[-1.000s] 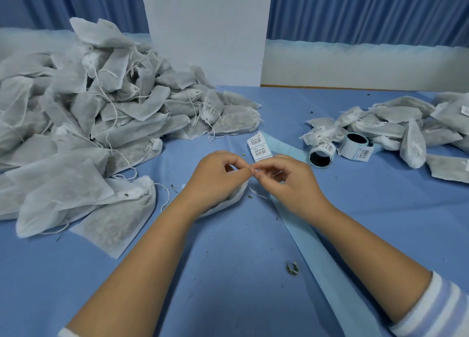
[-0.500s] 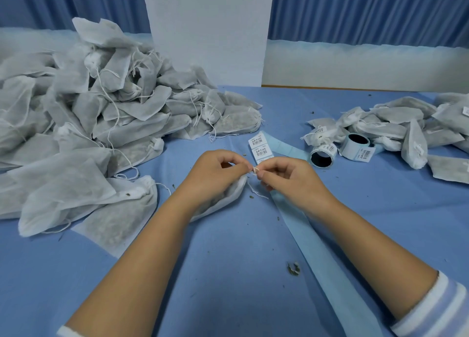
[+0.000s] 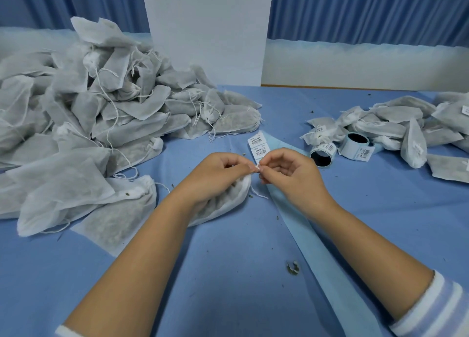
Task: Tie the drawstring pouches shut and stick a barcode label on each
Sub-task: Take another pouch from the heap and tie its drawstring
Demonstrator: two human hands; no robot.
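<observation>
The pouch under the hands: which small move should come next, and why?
Probably pull the drawstring tight to close the knot: the left hand and right hand both pinch it at the mouth of the pouch; the labels lie just beyond.

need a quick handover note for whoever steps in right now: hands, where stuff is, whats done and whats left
Left hand rests on the pouch and pinches its drawstring; right hand pinches the same string at the pouch's mouth.
Two barcode labels lie just beyond the hands; label rolls sit to the right.
Done: small pile on the right, some showing labels.
Left: finish this knot, label this pouch, then work through the big pile on the left, no labels seen on it.
</observation>
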